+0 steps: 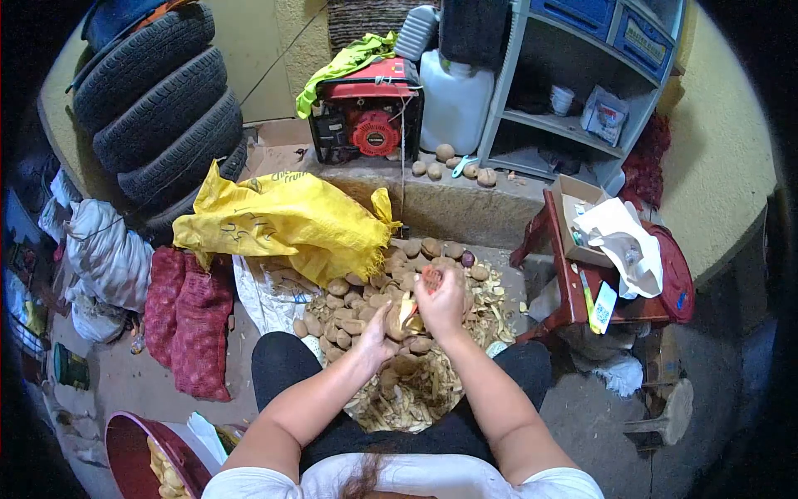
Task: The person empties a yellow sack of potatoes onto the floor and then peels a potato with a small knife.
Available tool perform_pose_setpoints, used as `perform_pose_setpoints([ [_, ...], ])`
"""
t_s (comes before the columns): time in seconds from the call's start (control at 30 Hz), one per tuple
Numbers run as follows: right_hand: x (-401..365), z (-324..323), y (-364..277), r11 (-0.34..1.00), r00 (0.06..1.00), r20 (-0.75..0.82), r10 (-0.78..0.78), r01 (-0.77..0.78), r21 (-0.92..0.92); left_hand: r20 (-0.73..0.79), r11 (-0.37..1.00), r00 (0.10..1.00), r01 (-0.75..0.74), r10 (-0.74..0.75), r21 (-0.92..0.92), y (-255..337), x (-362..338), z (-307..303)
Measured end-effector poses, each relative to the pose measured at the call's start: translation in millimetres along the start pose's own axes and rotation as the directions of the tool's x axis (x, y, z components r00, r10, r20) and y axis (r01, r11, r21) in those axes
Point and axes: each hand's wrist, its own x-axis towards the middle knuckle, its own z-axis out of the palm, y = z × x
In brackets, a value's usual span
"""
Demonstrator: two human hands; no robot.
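Note:
Between my knees, my left hand (376, 339) is wrapped around a partly peeled potato (401, 321), its pale flesh showing on one side. Closed on an orange-handled peeler (431, 279), my right hand (444, 303) is right against that potato. Unpeeled brown potatoes (345, 312) are heaped on the floor around and beyond both hands. Below my hands lies a pile of peelings (407, 399), with more peelings (489, 301) to the right of the heap.
A yellow sack (287, 220) lies behind the heap, and red mesh sacks (195, 320) stand at left. At lower left, a maroon tub (137, 453) holds peeled potatoes. A red generator (374, 116) sits on the ledge. A small wooden table (549, 249) stands at right.

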Motion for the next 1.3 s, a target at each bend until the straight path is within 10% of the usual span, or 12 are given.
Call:
perform_pose_setpoints([
  [0.3, -8.6, 2.6, -5.3, 0.985, 0.999, 0.023, -0.045, 0.048, -0.164, -0.061, 0.998, 0.996, 0.06, -0.061, -0.014, -9.2, -3.0, 7.9],
  [0.4, 0.9, -1.5, -6.2, 0.965, 0.97, 0.141, 0.199, -0.168, -0.203, -0.073, 0.997, 0.994, 0.073, -0.075, -0.034, -5.9, -8.9, 14.9],
  [0.87, 30.9, 1.1, 91.7, 0.85, 0.898, -0.001, 0.44, -0.417, -0.324, 0.319, 0.972, 0.947, -0.048, -0.029, 0.229, -2.3, -35.8, 10.8],
  [1.03, 36.3, -10.8, 59.7, 0.761, 0.809, 0.326, 0.489, -0.579, 0.294, 0.089, 0.999, 0.995, 0.041, -0.04, -0.005, 10.7, -16.8, 2.0],
  [1.13, 25.7, -31.0, 17.4, 0.482, 0.606, 0.749, 0.266, -0.757, 0.441, 0.04, 0.999, 0.999, 0.02, -0.019, -0.029, 9.5, -7.9, 1.9],
  [1.23, 10.1, -30.1, 10.2, 0.589, 0.495, 0.864, 0.098, -0.728, 0.35, -0.028, 0.999, 0.999, 0.04, -0.041, -0.03, 8.0, -8.7, 4.3],
  [1.3, 22.9, -27.1, 23.1, 0.491, 0.567, 0.751, 0.338, -0.787, 0.373, -0.084, 0.999, 0.996, 0.034, -0.033, 0.02, 9.7, -17.0, 13.4],
])
